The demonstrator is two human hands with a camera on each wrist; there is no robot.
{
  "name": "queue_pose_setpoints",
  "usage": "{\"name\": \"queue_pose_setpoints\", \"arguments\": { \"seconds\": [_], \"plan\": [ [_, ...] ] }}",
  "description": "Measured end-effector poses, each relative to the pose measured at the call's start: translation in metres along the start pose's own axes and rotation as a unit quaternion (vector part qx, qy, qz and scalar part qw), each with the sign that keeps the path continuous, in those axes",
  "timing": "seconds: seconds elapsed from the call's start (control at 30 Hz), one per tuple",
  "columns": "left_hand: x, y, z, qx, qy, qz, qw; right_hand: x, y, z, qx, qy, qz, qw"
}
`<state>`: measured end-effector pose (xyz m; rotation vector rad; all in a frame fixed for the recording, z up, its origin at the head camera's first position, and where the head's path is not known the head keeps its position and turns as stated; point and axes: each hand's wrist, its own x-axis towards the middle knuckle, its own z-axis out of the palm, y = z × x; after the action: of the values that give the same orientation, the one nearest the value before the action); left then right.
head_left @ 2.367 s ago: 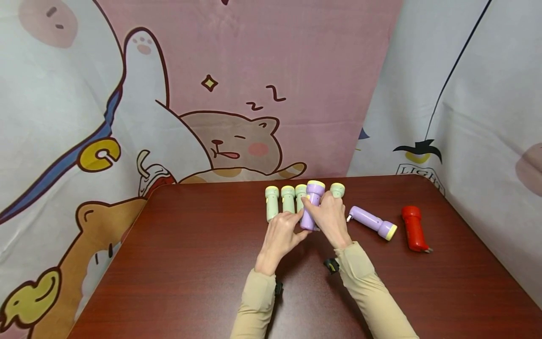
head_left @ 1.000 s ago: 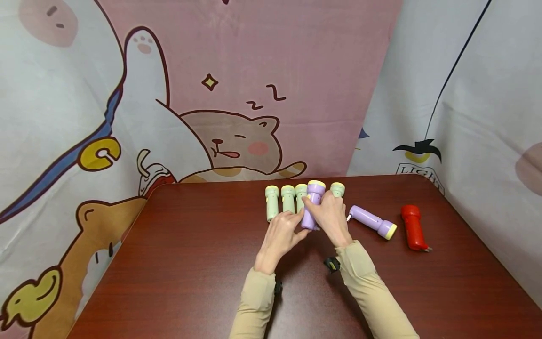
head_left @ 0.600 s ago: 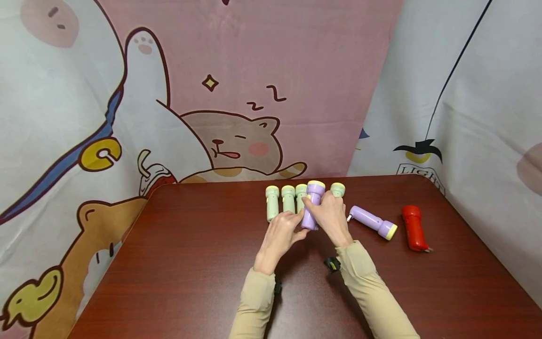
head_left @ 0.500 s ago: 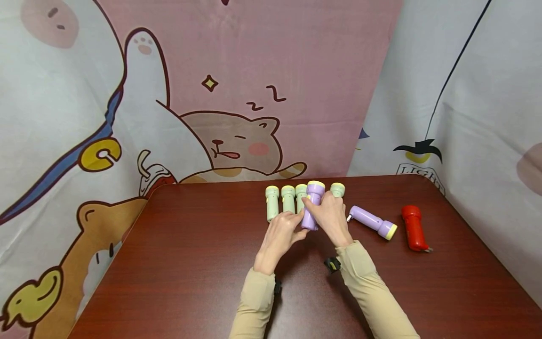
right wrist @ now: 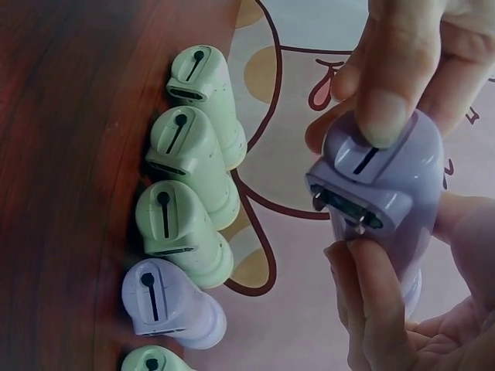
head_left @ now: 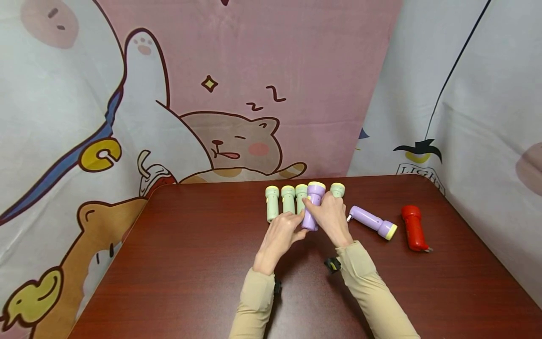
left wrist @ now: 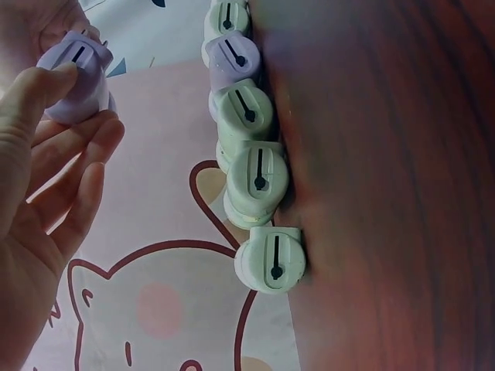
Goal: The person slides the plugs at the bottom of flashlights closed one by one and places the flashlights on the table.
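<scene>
Both hands hold a purple flashlight with a yellow lens rim, raised above the table. My right hand grips its body. My left hand holds the tail end, thumb on the slotted slider and fingers below. In the right wrist view, two metal prongs show at the plug opening. Beyond the hands stands a row: three green flashlights, a purple flashlight and another green flashlight. The held flashlight and hands hide the row's purple one in the head view.
Right of the hands, a purple flashlight lies slantwise with its prongs out. Farther right lies a red flashlight, prongs also out. The dark wooden table ends at a cartoon-printed cloth behind.
Both hands stay nearly in place around the purple flashlight. A small tip at its tail end, visible in the older head frames, hardly shows now. The other flashlights have not moved.
</scene>
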<state>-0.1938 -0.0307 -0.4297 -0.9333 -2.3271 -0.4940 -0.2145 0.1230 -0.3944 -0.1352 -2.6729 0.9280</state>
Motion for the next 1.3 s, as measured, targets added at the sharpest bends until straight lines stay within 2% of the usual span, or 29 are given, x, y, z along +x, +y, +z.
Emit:
{"name": "queue_pose_setpoints", "arguments": {
  "seconds": [0.33,0.53,0.83,1.13,1.3],
  "plan": [
    [0.000,0.000,0.002,-0.011,-0.014,-0.003,0.9998,0.000,0.004,0.002,-0.002,0.002,-0.002,1.000],
    [0.000,0.001,0.002,-0.022,-0.043,-0.018,0.9987,0.002,0.009,0.003,0.000,-0.008,0.003,1.000],
    [0.001,0.004,0.011,0.010,-0.064,-0.042,0.9970,0.008,0.020,0.004,0.007,-0.022,0.003,1.000],
    [-0.002,-0.002,0.012,0.002,-0.038,-0.059,0.9975,0.019,0.043,0.001,0.012,-0.016,0.017,1.000],
    [-0.003,-0.004,0.010,0.000,-0.042,-0.064,0.9970,0.028,0.060,-0.002,0.010,0.002,0.038,0.999]
  ]
}}
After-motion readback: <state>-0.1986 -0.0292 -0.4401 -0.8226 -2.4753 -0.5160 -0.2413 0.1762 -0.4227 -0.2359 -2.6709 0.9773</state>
